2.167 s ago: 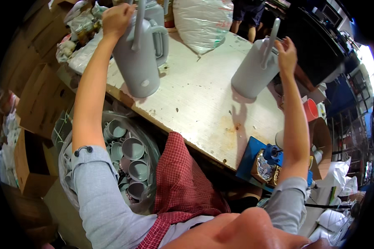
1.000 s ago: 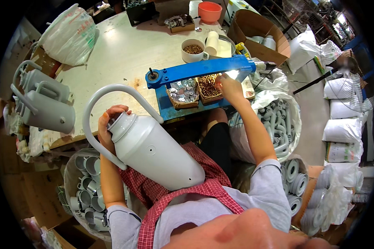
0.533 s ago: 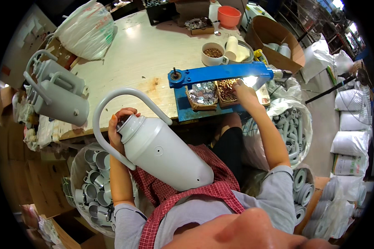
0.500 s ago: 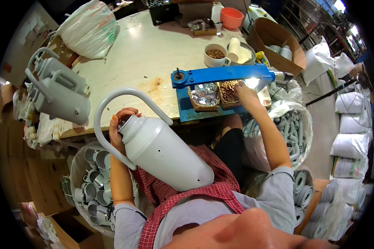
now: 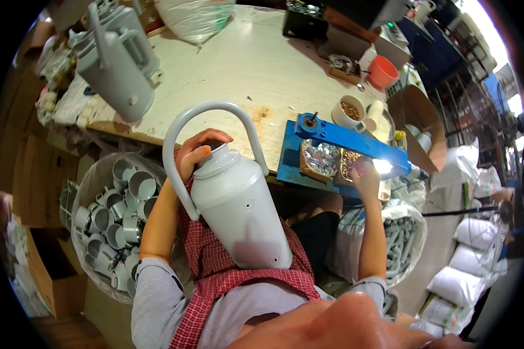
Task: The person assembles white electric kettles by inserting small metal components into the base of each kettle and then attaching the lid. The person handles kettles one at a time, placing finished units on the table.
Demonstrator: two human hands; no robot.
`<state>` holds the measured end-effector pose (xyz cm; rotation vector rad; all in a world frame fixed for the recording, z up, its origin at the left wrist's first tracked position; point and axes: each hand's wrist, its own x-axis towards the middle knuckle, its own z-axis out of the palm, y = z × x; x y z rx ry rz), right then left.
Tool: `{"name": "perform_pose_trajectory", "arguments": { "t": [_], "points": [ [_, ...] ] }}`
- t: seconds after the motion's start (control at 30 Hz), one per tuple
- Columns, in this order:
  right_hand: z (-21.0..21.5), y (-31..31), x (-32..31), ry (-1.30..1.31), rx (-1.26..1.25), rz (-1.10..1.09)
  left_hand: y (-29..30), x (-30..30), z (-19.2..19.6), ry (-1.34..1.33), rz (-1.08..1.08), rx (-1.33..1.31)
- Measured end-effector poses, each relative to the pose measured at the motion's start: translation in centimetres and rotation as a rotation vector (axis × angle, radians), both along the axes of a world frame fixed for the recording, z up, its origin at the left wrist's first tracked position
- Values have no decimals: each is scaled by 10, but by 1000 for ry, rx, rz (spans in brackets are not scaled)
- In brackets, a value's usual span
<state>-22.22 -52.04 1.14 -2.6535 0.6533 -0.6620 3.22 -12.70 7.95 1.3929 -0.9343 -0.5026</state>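
"Jug [image 5: 239, 198]?"
"Tilted against the apron [image 5: 201, 247], mouth toward eleven o'clock, base toward five."
"What's nearer?"
"Left hand [image 5: 199, 150], gripping the mouth. Right hand [image 5: 364, 179] is off toward three o'clock, fingers at the rivets [image 5: 347, 161] by the press arm [image 5: 355, 139]; can't tell if it holds any."

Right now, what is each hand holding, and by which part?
Left hand: grey jug, by its neck. Right hand, at small brass-coloured parts: cannot tell.
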Motion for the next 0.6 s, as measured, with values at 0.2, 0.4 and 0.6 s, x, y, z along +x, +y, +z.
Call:
{"name": "perform_pose_trajectory", "arguments": {
  "t": [0.2, 0.4, 0.6],
  "points": [
    [93, 65, 24, -201, 380, 338, 5, -1, -4, 25, 90, -15],
    [146, 60, 114, -261, 259, 489, -8, -5, -15, 25, 132, 128],
    [132, 55, 137, -101, 536, 494, 5, 15, -1, -339, 69, 345]
  ]
}}
